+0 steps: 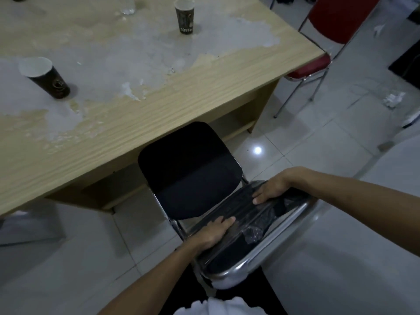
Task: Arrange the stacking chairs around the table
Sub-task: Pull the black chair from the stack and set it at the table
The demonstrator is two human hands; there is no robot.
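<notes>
A black stacking chair (191, 173) with a chrome frame stands at the near edge of the wooden table (159, 105), its seat partly under the tabletop. Its backrest is wrapped in clear plastic and faces me. My left hand (213, 233) grips the top of the backrest near its left end. My right hand (272, 189) holds the same backrest near its right end. A red stacking chair (318, 64) stands at the table's right end, seat tucked against it.
Two dark paper coffee cups (47, 80) (185, 17) stand on the worn tabletop, with a clear glass (127, 7) at the far edge. Crumpled paper (393, 100) lies on the white tiled floor at right. A dark mat (406, 62) sits far right.
</notes>
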